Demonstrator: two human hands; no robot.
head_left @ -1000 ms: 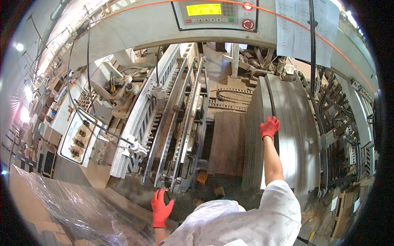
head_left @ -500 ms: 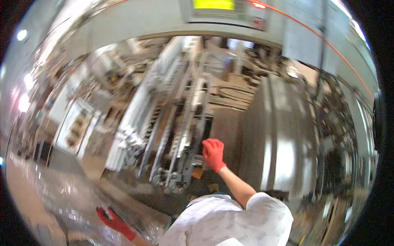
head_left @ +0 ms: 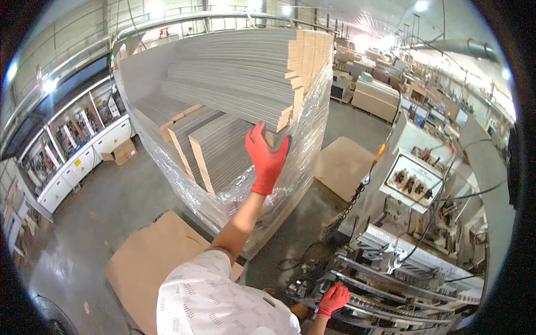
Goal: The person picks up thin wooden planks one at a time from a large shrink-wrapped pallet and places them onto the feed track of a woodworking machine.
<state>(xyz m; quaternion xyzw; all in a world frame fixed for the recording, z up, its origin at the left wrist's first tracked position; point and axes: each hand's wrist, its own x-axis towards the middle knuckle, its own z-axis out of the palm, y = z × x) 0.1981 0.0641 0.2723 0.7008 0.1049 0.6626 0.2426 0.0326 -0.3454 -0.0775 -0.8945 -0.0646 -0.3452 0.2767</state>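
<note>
My left hand [head_left: 267, 162], in a red glove, is raised with its fingers spread at the lower end corner of a tall stack of grey boards [head_left: 234, 72] with pale, bare end edges. It holds no board; whether the fingertips touch the stack I cannot tell. Clear stretch film [head_left: 268, 218] wraps the lower part of the load. Shorter boards [head_left: 220, 145] stand on edge inside the wrap, left of my hand. Low on the right, my right hand [head_left: 334, 300], also red-gloved, is loosely curled beside the metal rails [head_left: 379, 285] of a machine. Nothing shows in it.
Brown cardboard sheets [head_left: 151, 262] lie on the floor left of the load, another [head_left: 343, 167] to its right. A coiled black cable [head_left: 349, 209] hangs beside the machine housing [head_left: 410, 181]. White machine cabinets [head_left: 84, 162] line the far left, near a small carton [head_left: 120, 152].
My view has swung left from the machine to the wrapped stack. The left hand has risen from low down to the boards. The right hand now appears lower, by the rails.
</note>
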